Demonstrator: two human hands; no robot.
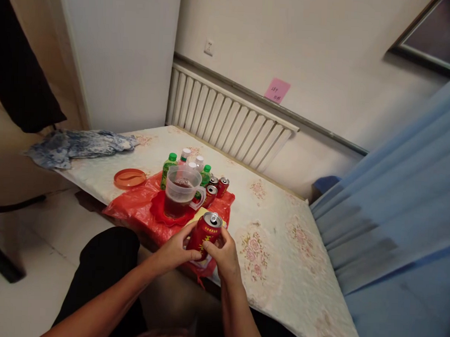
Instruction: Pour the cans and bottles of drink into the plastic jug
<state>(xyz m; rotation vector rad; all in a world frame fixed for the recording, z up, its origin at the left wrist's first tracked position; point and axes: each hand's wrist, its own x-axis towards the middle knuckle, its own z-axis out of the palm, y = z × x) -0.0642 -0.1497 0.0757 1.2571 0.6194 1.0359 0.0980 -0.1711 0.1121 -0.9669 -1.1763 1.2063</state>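
Note:
Both of my hands are wrapped round a red drink can [205, 233] with yellow lettering, its top opened and the pull tab raised. My left hand [180, 246] grips its left side and my right hand [223, 250] its right side, with the thumb across the front. Just beyond stands a clear plastic jug [176, 196] part full of dark brown liquid, its handle turned to the right. Under the jug lies a red scalloped plate [156, 212]. Something pale yellow, partly hidden, lies behind the can.
Bottles with green caps [172, 157] and white caps stand behind the jug, beside several red cans [223, 186]. A red plastic bag [130, 204] is spread beneath. An orange lid [129, 178] and a blue patterned cloth [84, 146] lie left on the flowered tabletop [276, 270]. A blue curtain [402, 206] hangs right.

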